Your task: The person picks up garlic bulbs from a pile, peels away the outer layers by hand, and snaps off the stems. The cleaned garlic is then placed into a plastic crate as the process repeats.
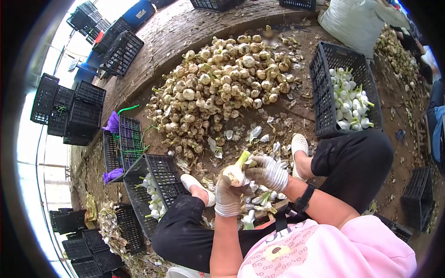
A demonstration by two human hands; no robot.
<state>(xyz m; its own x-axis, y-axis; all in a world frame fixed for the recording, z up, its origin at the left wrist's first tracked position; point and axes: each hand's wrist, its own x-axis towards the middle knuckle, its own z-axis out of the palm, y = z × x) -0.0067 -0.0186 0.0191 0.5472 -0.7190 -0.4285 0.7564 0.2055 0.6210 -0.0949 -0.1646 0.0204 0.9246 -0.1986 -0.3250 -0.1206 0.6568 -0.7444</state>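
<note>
My left hand, in a pale dirty glove, is wrapped round a garlic bulb with a short green stem pointing up. Against the bulb's right side, my right hand, gloved too, has its fingers bent together at the stem; what they pinch is too small to tell. Just beyond the hands lies a big heap of soiled garlic bulbs. Peeled skins litter the ground around my feet. Clean white bulbs fill part of a black crate at the right.
Another black crate with white bulbs stands by my left knee. Stacked black crates are at the far left. A large white sack stands at the upper right, and a person's blue-clothed part shows at the right edge.
</note>
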